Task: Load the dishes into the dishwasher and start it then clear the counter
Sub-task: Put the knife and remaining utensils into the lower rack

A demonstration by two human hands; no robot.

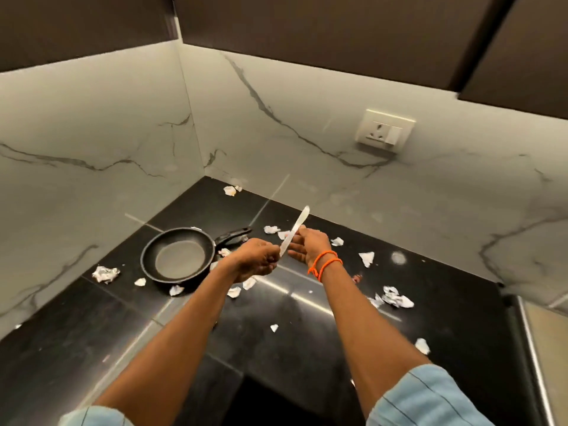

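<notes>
while both hands hover above the black counter (307, 348), the left hand (256, 259) has its fingers curled round the lower end of a pale knife (294, 231), and the right hand (309, 244) pinches it midway along, blade tip angled up toward the marble wall (307, 124). it looks like the dish-gathering step, with the knife picked up for the dishwasher, which isn't in sight from here. 1 black frying pan (179, 255) sits on the counter just left of the hands, its handle pointing right. crumpled paper scraps (395, 298) lie scattered all round. next, i'd guess, 1 hand takes the knife alone so the other can lift the pan; mind the blade edge.
</notes>
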